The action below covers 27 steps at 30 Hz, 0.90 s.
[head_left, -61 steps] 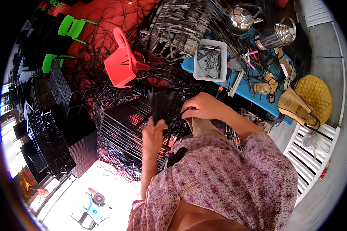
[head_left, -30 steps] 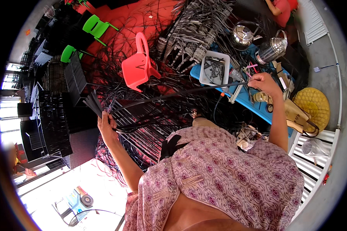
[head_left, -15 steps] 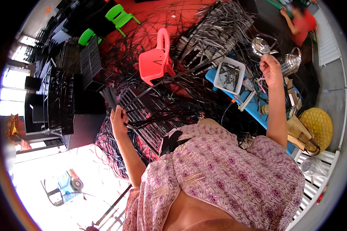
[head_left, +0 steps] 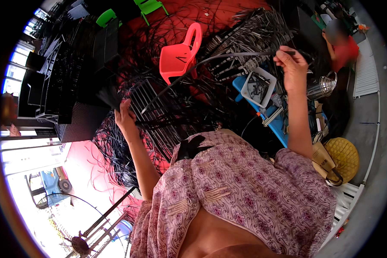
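Observation:
My right hand (head_left: 291,66), raised at the right, pinches a long dark flat strip (head_left: 228,54) close to one end. The strip arches leftward across the view, and its other end comes down close to my left hand (head_left: 125,117). My left hand is closed around the base of a bundle of short dark strips (head_left: 109,98), which fan out up and to the left. Below and between my hands lies a dark slatted panel (head_left: 148,107) among many loose black strips.
A red plastic chair (head_left: 175,59) stands ahead with small dark pieces on its seat. Right of it, a white tub (head_left: 268,77) of dark pieces sits on a blue stool (head_left: 240,82). Further right are a shiny metal vessel (head_left: 329,84), a yellow woven hat (head_left: 344,159) and a seated person (head_left: 343,47) in red.
The view has shifted. My right hand has risen slightly and moved left. The strip, straighter before, now bows upward, and its lower end stands out near my left hand.

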Available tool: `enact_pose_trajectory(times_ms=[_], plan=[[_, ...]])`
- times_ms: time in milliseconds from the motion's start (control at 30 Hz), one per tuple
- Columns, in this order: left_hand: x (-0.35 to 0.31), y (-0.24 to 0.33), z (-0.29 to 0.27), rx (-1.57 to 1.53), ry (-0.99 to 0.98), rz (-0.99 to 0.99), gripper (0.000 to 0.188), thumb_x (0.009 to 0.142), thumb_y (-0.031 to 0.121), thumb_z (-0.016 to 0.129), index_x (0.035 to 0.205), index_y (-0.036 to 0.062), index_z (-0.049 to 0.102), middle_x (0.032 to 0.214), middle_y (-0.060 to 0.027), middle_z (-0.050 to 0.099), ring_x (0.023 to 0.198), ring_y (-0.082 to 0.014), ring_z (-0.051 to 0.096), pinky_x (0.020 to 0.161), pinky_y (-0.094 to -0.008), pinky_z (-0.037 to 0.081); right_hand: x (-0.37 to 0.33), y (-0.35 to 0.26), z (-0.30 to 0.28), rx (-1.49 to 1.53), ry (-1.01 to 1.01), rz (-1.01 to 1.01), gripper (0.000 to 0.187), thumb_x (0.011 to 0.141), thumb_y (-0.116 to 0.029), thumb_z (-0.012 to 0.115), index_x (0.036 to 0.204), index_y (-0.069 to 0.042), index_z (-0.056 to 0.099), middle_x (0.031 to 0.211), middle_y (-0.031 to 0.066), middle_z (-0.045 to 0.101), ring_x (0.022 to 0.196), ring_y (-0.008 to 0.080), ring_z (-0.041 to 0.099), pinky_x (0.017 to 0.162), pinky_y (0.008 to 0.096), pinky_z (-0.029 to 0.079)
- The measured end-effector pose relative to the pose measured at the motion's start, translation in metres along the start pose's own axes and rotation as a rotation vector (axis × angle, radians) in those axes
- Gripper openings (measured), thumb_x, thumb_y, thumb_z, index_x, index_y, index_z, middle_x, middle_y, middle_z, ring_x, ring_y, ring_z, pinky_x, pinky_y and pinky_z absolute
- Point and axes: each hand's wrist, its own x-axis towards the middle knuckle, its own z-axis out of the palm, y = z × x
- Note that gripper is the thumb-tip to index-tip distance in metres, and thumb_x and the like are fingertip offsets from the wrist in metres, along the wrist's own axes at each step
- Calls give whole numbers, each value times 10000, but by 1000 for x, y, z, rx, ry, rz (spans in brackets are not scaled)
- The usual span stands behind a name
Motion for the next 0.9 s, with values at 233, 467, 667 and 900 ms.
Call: enact_pose_trajectory(times_ms=[233, 467, 667, 900], plan=[[-71, 89, 83, -79, -781, 13, 215, 975, 144, 528, 1114, -7, 593, 750, 32, 574, 604, -45, 499, 537, -220, 411, -61, 13, 121, 56, -387, 146, 155, 917, -123, 617, 959, 17, 668, 1018, 115, 693, 751, 165, 658, 655, 269, 518], [-73, 72, 86, 124, -1002, 87, 273, 973, 249, 545, 1014, -20, 563, 656, -26, 527, 640, -84, 509, 592, -262, 437, -82, 18, 155, 125, -677, 182, 224, 959, -181, 525, 963, 7, 646, 820, 64, 664, 725, 128, 640, 639, 257, 529], [-75, 69, 85, 139, -905, 21, 294, 979, 260, 533, 1030, -30, 546, 656, -44, 509, 641, -106, 518, 594, -280, 443, -85, 15, 156, 115, -609, 274, 195, 916, -109, 509, 927, 30, 646, 842, 129, 678, 703, 187, 640, 656, 295, 523], [-80, 77, 91, 180, -863, 124, 252, 970, 207, 543, 1013, -41, 528, 719, -85, 521, 648, -161, 547, 611, -306, 456, -81, 21, 151, 163, -627, 227, 199, 949, -135, 516, 999, 16, 637, 838, 69, 662, 728, 122, 637, 651, 259, 536]])
